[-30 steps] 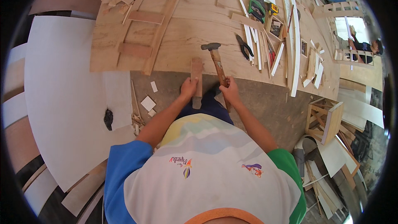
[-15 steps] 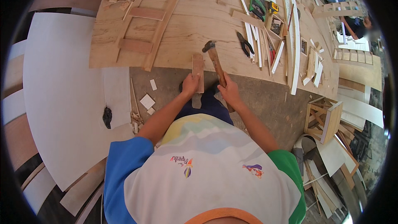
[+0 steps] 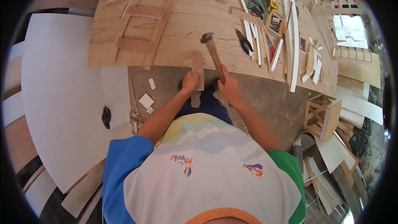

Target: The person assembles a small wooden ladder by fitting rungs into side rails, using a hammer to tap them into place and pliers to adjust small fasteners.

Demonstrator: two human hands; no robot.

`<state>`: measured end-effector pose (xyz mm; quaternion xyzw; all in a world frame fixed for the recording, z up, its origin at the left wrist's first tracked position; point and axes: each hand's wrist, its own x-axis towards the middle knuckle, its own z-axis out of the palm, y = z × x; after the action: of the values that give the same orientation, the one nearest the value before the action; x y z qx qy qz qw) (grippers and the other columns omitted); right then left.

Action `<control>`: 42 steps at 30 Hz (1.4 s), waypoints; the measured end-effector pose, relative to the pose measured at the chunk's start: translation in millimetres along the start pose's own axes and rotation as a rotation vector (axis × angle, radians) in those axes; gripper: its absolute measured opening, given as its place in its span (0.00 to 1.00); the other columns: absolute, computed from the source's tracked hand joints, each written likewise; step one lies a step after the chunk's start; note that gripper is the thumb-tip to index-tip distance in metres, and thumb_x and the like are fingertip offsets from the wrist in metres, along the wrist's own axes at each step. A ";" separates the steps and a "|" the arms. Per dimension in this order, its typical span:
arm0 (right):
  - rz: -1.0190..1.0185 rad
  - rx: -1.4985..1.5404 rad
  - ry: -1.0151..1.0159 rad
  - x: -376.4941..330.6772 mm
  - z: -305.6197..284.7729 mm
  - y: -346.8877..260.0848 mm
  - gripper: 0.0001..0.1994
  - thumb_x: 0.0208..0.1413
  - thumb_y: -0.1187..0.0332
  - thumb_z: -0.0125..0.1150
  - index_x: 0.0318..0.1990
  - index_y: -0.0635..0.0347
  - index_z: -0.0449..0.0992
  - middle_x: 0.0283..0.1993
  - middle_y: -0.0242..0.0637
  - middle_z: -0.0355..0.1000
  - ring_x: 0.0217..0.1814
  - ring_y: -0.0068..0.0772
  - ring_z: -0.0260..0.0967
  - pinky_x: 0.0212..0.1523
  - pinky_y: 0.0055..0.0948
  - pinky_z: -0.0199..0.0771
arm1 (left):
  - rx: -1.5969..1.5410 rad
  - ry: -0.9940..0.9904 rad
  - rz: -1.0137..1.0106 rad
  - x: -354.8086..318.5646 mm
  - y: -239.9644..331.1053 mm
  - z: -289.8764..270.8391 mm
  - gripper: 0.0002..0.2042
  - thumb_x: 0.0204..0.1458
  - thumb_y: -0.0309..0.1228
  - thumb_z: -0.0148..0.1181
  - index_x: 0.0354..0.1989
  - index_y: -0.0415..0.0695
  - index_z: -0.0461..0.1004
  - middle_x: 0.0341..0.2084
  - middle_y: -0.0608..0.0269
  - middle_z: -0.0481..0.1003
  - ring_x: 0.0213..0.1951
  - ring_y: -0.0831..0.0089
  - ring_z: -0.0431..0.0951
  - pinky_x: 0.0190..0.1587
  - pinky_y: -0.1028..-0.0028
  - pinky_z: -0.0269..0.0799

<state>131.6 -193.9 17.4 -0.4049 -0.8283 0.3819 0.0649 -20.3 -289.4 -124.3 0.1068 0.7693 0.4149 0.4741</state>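
My left hand [image 3: 190,82] grips a short wooden slat [image 3: 197,67] that lies over the near edge of a big plywood sheet [image 3: 186,20]. My right hand [image 3: 229,88] holds the wooden handle of a hammer [image 3: 212,52]. Its dark metal head is blurred and raised just above and to the right of the slat's far end. Both forearms reach forward from my body over the concrete floor.
Black pliers [image 3: 244,42], a green-handled saw [image 3: 258,0], thin white strips [image 3: 293,37] and wood offcuts lie on the sheet at right. Slats form a frame [image 3: 143,20] at left. A white curved board [image 3: 62,95] lies left; a small wooden stool frame [image 3: 321,118] stands right.
The hammer head has swung up and to the left, now blurred above the slat's far end. My left hand keeps hold of the slat in the same place.
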 end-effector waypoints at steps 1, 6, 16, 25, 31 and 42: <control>-0.023 -0.048 -0.033 2.4 6.9 4.9 0.34 0.47 0.74 0.60 0.65 0.63 0.57 0.35 0.63 0.72 0.40 0.65 0.70 0.39 0.47 0.71 | 0.033 0.001 0.005 3.2 -4.2 -1.0 0.19 0.56 0.42 0.51 0.40 0.33 0.71 0.24 0.54 0.74 0.19 0.69 0.73 0.16 0.68 0.63; 0.056 -0.040 -0.089 9.0 -3.2 3.4 0.33 0.47 0.75 0.58 0.64 0.65 0.58 0.35 0.63 0.72 0.39 0.65 0.71 0.40 0.50 0.70 | 0.092 -0.007 0.061 14.1 -24.0 -5.3 0.19 0.58 0.42 0.50 0.41 0.34 0.70 0.24 0.54 0.77 0.18 0.69 0.74 0.15 0.70 0.63; 0.011 -0.067 -0.200 17.8 -18.9 -12.8 0.33 0.45 0.75 0.57 0.63 0.64 0.59 0.37 0.63 0.72 0.41 0.64 0.70 0.40 0.51 0.69 | 0.009 -0.049 -0.060 3.5 -12.8 -4.5 0.24 0.55 0.46 0.52 0.43 0.32 0.72 0.39 0.40 0.75 0.46 0.48 0.75 0.48 0.59 0.68; -0.034 0.022 0.013 7.4 -3.1 -20.9 0.35 0.46 0.76 0.59 0.66 0.58 0.58 0.35 0.62 0.71 0.39 0.63 0.71 0.39 0.42 0.71 | -0.070 -0.047 -0.154 -9.8 -8.4 -1.7 0.26 0.55 0.46 0.53 0.49 0.31 0.71 0.42 0.41 0.75 0.47 0.50 0.76 0.48 0.61 0.68; 0.036 -0.047 -0.162 15.6 -8.5 -21.5 0.34 0.45 0.75 0.59 0.65 0.59 0.60 0.34 0.62 0.71 0.39 0.62 0.72 0.38 0.41 0.71 | -0.047 -0.060 -0.066 1.7 -21.2 -0.5 0.23 0.57 0.44 0.52 0.48 0.32 0.71 0.37 0.45 0.77 0.38 0.56 0.77 0.39 0.64 0.70; 0.151 0.098 -0.147 0.7 -0.9 -5.6 0.36 0.42 0.74 0.61 0.64 0.61 0.61 0.36 0.62 0.73 0.38 0.60 0.73 0.39 0.41 0.73 | -0.017 -0.091 -0.057 -12.9 -9.5 -10.5 0.21 0.58 0.43 0.51 0.46 0.33 0.70 0.28 0.53 0.79 0.23 0.69 0.77 0.19 0.70 0.66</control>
<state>128.0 -195.0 21.7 -0.4332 -0.7784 0.4543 -0.0055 -19.9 -308.2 -120.9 0.0995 0.7459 0.4025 0.5212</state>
